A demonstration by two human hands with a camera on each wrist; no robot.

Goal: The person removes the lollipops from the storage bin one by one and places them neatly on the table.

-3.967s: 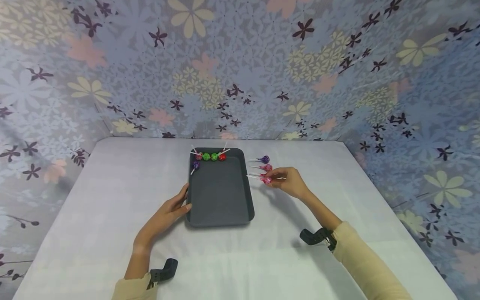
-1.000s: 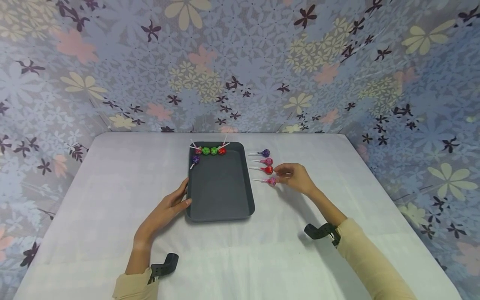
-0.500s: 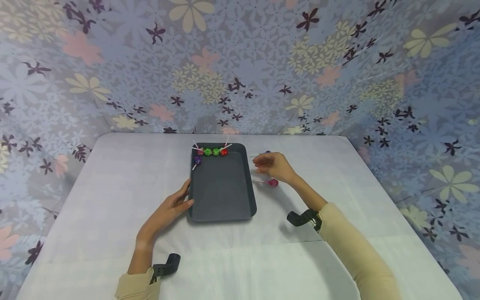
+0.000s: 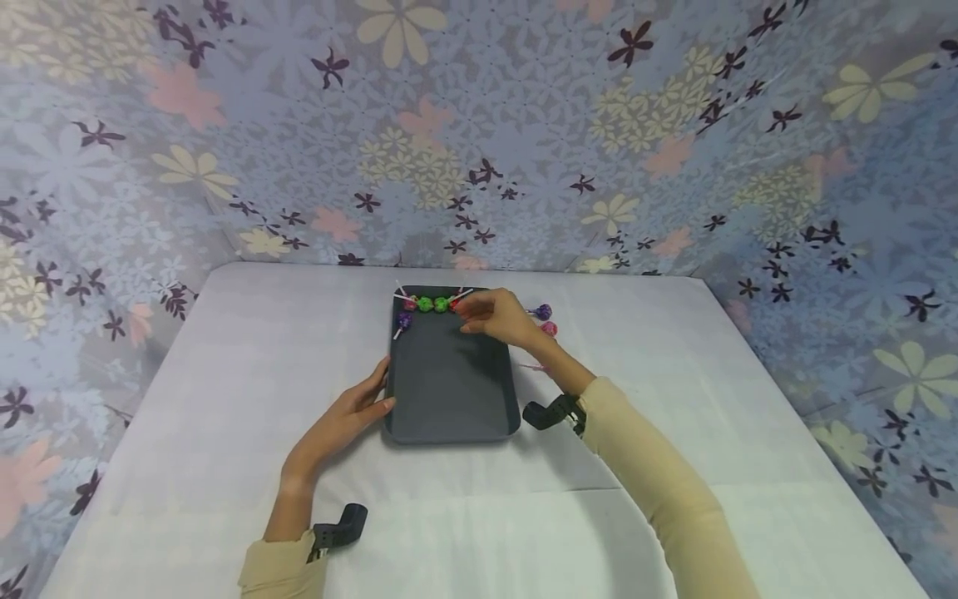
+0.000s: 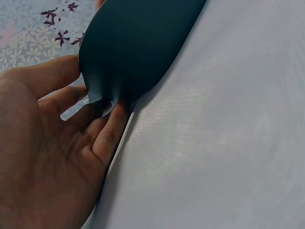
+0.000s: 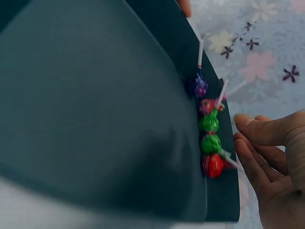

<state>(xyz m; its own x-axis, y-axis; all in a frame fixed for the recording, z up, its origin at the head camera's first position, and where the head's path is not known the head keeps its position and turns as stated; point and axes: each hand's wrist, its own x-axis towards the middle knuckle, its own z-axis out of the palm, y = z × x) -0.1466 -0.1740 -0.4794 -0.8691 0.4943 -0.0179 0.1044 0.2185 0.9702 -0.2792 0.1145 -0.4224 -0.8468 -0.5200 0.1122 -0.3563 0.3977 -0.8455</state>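
Observation:
The dark grey tray (image 4: 452, 391) lies on the table, my left hand (image 4: 352, 416) gripping its left side, thumb at the rim. In the left wrist view that left hand (image 5: 62, 138) has fingers against the tray wall (image 5: 138, 43). Over the tray's back right corner is my right hand (image 4: 501, 318), thumb and fingers apart with nothing seen between them. Its fingertips come close to a red lollipop (image 6: 212, 165) in the right wrist view. Along the tray's back edge sit two green lollipops (image 6: 209, 123) and a pink one (image 6: 207, 106); a purple lollipop (image 4: 404, 321) lies at the left.
Right of the tray lie a purple lollipop (image 4: 543, 312) and a pink lollipop (image 4: 550, 329). My right forearm partly covers the lollipops there, and a stick (image 4: 534, 367) shows beside it. A white cloth (image 4: 449, 524) covers the table; floral fabric (image 4: 479, 125) hangs behind.
My right hand has let go of a pink lollipop right of the tray and moved left and back over the tray's corner. The left hand stays at the tray's side.

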